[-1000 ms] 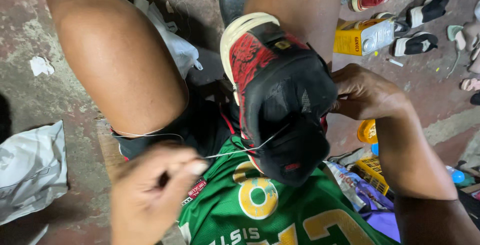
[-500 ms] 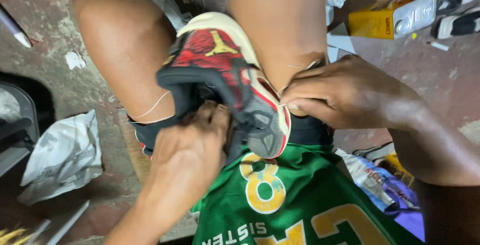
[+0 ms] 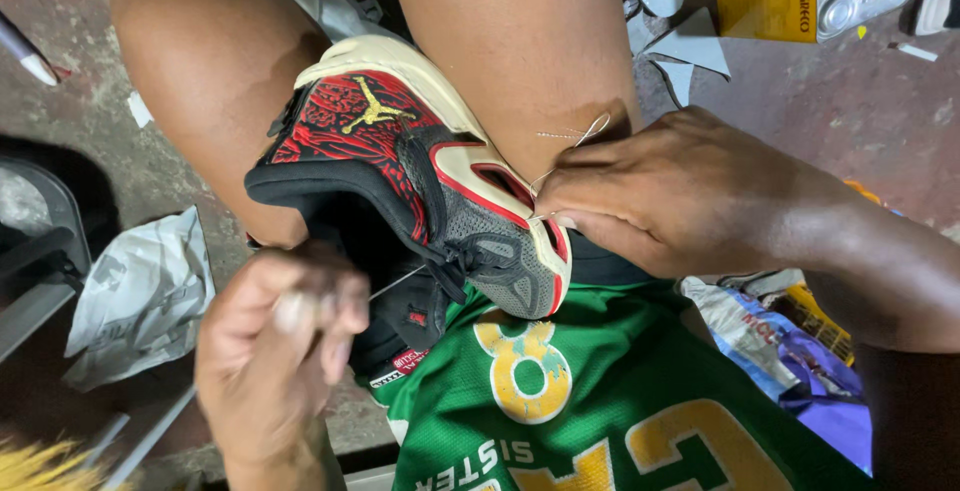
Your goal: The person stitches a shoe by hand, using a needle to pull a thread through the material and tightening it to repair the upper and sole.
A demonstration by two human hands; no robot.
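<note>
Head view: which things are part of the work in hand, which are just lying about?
In hand:
- shoe, red and black, held between the knees
- thread, running from the shoe to the left hand
- right hand, pressed on the shoe's sole edge

Lying about:
- yellow box
- crumpled paper
- plastic bags

sneaker (image 3: 400,176) | red-black, cream sole | sideways between knees | thread (image 3: 395,284) apparently taut
</note>
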